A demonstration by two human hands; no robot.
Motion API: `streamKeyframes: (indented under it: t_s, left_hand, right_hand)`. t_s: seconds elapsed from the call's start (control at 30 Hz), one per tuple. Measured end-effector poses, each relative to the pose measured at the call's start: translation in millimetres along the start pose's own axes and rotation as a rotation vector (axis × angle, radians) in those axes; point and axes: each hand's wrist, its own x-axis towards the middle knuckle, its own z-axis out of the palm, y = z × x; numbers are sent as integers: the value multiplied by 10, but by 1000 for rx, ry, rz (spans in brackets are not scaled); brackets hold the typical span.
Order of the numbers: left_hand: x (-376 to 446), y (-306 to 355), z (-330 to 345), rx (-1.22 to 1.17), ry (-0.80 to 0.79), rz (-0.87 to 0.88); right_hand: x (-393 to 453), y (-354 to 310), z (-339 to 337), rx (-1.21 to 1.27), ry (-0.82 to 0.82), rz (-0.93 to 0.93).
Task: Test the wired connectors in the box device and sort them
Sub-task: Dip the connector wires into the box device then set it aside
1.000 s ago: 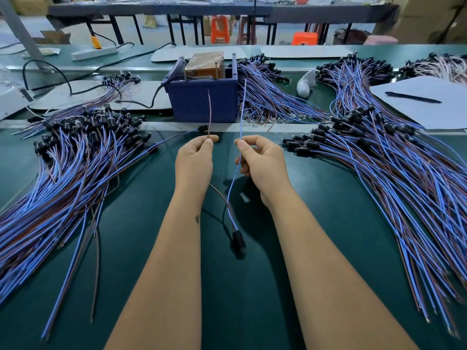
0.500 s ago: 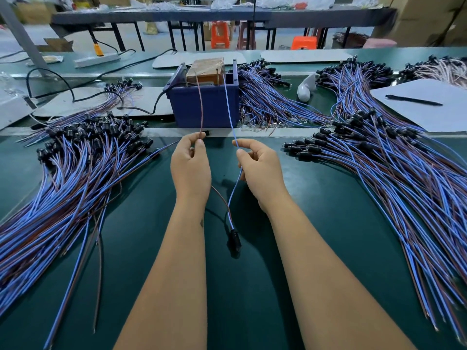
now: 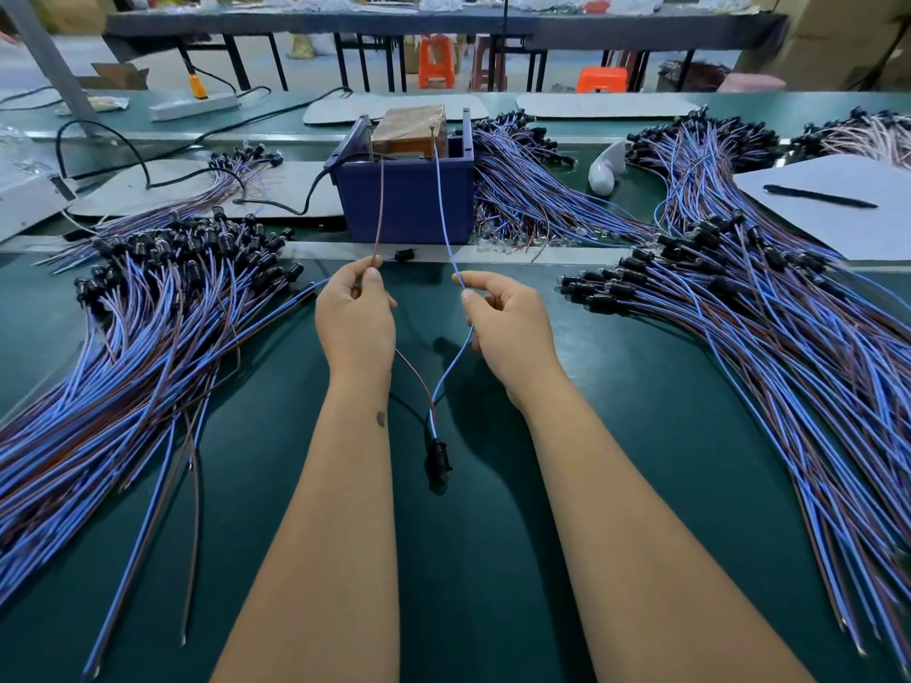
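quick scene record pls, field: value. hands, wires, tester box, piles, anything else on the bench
left hand: pinches the brown wire
right hand: pinches the blue wire
wire ends: both reach up to the top of the blue box, at two upright pins; contact too small to tell
connector: black, hangs below both hands, between the forearms
left pile: wired connectors on the green table
right pile: wired connectors
other: pen on a paper sheet, far right
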Motion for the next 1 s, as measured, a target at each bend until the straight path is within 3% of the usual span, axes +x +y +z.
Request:
streamKeyframes:
  t_s: [1.0]
  left_hand:
    - [-43, 42, -46, -94, 39, -79]
  right_hand:
    - [-33, -8, -13, -85, -11, 14]
